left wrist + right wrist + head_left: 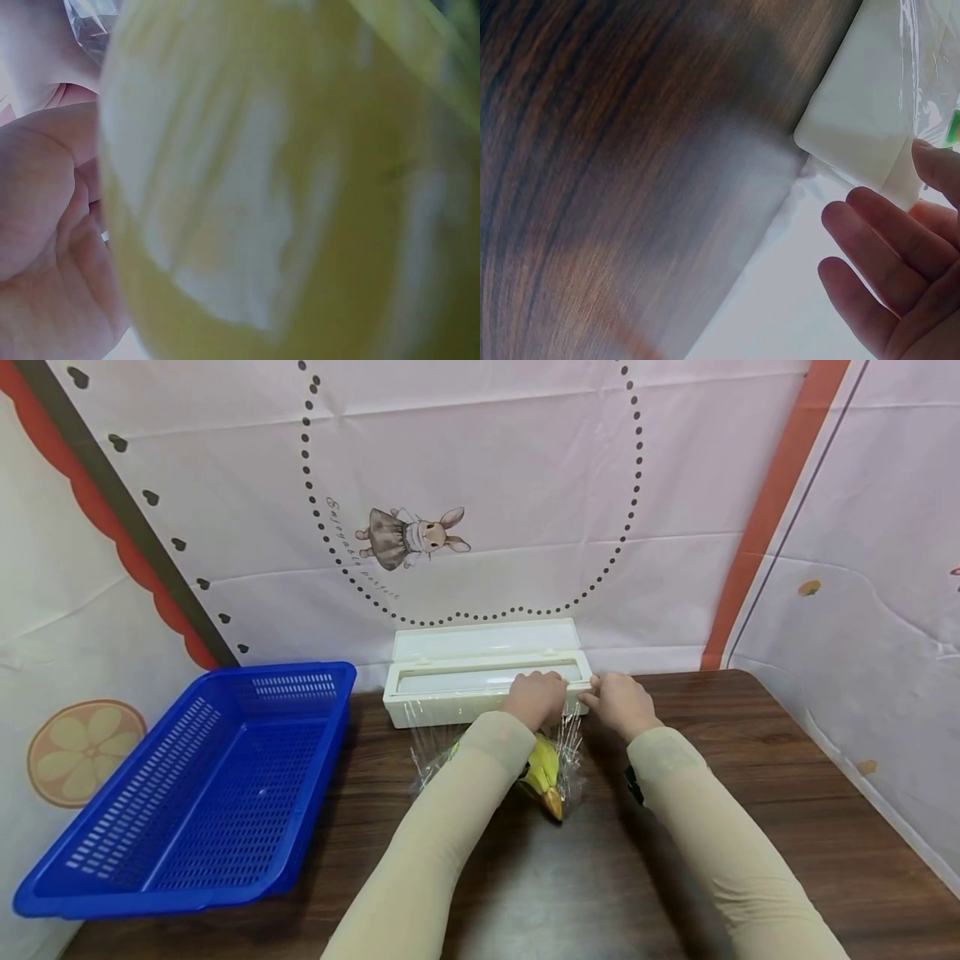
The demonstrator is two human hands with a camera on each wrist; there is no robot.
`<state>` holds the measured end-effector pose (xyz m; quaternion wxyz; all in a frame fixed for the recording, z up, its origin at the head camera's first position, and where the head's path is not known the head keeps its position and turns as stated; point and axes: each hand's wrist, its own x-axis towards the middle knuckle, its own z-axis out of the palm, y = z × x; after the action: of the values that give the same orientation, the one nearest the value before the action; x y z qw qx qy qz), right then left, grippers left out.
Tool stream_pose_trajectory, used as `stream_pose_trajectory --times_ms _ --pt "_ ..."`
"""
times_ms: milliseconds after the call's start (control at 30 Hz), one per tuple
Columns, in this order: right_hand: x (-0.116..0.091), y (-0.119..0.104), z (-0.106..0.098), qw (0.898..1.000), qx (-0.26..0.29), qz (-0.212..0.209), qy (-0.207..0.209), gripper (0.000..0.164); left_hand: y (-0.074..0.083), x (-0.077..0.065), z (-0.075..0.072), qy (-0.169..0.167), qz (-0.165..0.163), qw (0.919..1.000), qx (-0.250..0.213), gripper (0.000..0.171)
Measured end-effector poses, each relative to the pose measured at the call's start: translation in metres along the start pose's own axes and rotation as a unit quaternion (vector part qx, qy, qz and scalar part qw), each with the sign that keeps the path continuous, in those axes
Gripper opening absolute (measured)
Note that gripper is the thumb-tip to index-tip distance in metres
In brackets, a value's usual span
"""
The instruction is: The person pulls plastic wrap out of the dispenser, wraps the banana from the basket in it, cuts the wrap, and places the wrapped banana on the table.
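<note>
A white cling film dispenser (450, 710) stands at the back of the table with its lid (487, 639) raised. Clear film (427, 739) hangs from its front and spreads over yellow bananas (543, 764), partly hidden by the left forearm. My left hand (536, 697) grips the dispenser's front rim near its right end, fingers curled over it. In the left wrist view a blurred banana (247, 187) fills most of the picture. At the dispenser's right front corner, my right hand (624, 703) pinches the edge between thumb and forefinger, its other fingers (877, 255) loosely bent.
A blue plastic basket (300, 814) with slotted sides sits at the left of the dark wooden table (720, 718). A printed cloth (525, 468) hangs close behind the dispenser and along both sides.
</note>
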<state>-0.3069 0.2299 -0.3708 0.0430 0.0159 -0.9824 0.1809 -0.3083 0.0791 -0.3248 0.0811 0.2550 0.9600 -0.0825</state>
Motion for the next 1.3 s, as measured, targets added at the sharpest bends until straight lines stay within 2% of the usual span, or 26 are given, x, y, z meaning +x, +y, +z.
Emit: stream_pose_trajectory --times_ms 300,433,633,1033,1300 --pt "0.001 -0.001 0.001 1.000 0.001 0.008 0.009 0.041 -0.003 0.000 0.001 -0.004 -0.001 1.0000 -0.004 0.042" --pt "0.002 0.000 0.003 1.000 -0.002 0.008 0.020 0.033 -0.004 0.000 0.001 -0.003 0.001 1.0000 -0.002 0.042" --pt "0.003 0.000 0.004 0.999 -0.003 0.012 0.039 0.043 -0.006 -0.001 0.002 0.001 0.003 1.0000 0.001 0.039" --pt "0.004 -0.002 0.003 0.999 -0.005 0.012 0.035 0.043 -0.009 -0.005 -0.001 -0.005 0.007 0.9999 0.014 0.041" --pt "0.004 -0.002 0.004 0.999 -0.003 0.010 0.034 0.043 -0.010 -0.005 -0.001 -0.007 0.005 1.0000 0.004 0.035"
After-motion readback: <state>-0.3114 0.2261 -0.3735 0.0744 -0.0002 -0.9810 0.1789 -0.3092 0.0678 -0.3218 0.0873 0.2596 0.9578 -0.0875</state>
